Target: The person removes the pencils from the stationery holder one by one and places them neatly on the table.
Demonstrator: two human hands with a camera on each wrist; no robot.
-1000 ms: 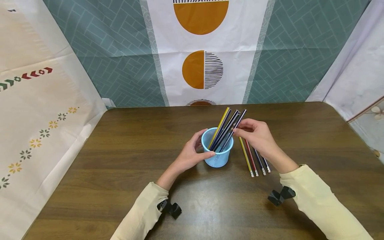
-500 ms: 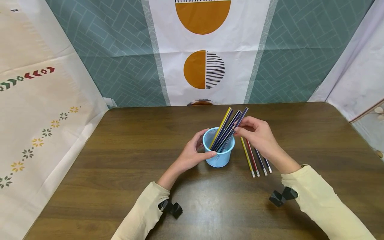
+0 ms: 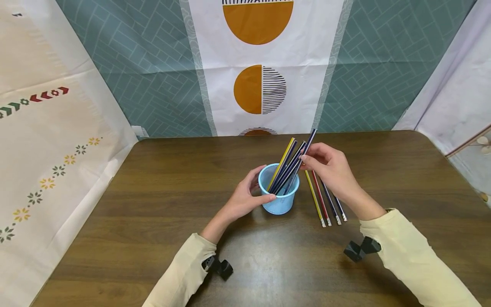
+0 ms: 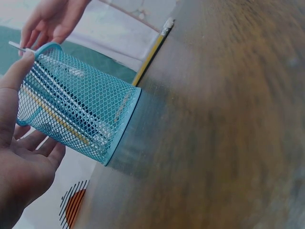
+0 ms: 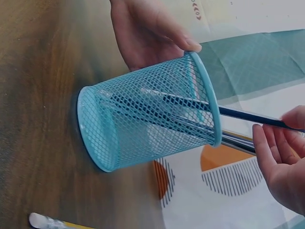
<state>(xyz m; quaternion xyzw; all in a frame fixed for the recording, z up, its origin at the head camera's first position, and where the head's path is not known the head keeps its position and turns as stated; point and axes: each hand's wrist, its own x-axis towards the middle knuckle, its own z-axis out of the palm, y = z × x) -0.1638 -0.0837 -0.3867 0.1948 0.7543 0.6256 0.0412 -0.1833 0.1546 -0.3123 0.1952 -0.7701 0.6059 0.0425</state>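
A light blue mesh pencil cup (image 3: 278, 206) stands on the wooden table, its wall see-through in both wrist views. My left hand (image 3: 242, 197) holds the cup from the left, thumb at the front of the rim. Several pencils lean to the right inside it, among them a yellow pencil (image 3: 281, 164) and dark striped ones. Between thumb and fingers, my right hand (image 3: 330, 169) pinches a dark blue pencil (image 5: 243, 116) above the rim. That pencil's lower end is inside the cup, and its top rises higher than the others.
Right of the cup, a yellow pencil (image 3: 315, 199), a red pencil (image 3: 321, 198) and dark blue pencils (image 3: 331, 204) lie side by side, eraser ends toward me. My right hand covers their far ends. A patterned cloth (image 3: 165, 85) hangs behind the table (image 3: 172, 183).
My right hand has risen slightly, drawing the pinched pencil upward and more upright in the cup. My left hand and the cup stay in place.
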